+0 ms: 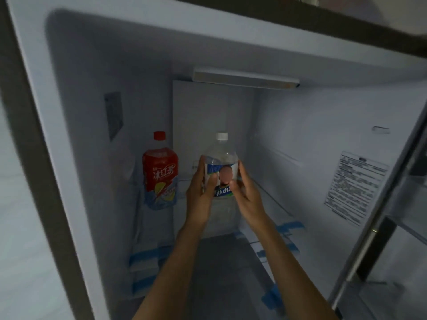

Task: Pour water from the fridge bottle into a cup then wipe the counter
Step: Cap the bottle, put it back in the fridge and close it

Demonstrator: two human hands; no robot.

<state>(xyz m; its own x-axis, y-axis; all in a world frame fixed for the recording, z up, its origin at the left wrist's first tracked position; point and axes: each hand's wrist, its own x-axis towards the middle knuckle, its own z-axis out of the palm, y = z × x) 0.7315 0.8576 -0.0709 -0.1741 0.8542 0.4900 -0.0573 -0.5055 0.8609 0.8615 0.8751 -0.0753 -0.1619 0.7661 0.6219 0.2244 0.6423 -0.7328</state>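
Observation:
A clear water bottle with a white cap and a blue and white label stands upright in the middle of the open fridge. My left hand wraps its left side, thumb across the label. My right hand presses against its right side. Both forearms reach in from the bottom of the view. The lower part of the bottle is hidden behind my hands. No cup or cloth is in view.
A red-capped bottle with a red label stands to the left of the water bottle. A glass shelf runs behind, with blue tape strips on the shelf edges. The fridge door hangs open at right.

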